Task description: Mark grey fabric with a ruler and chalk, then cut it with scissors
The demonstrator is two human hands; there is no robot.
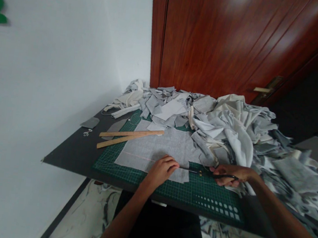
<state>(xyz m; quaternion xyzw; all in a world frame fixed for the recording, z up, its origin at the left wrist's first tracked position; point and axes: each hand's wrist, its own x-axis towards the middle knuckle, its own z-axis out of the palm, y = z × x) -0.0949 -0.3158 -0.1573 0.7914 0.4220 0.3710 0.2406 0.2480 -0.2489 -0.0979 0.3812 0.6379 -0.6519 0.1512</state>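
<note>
Left fingers (171,163) bent, right fingers (220,182) curled

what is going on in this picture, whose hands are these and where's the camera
There is no machine here: these are a person's own bare hands, seen by a camera worn on their head, looking forward and down. The right hand holds dark scissors. The left hand rests on the pale grey cloth, near the blade tips. Underneath is a green gridded mat on a dark table. Two wooden strips lie leftward; fabric scraps are heaped behind and rightward.
</note>
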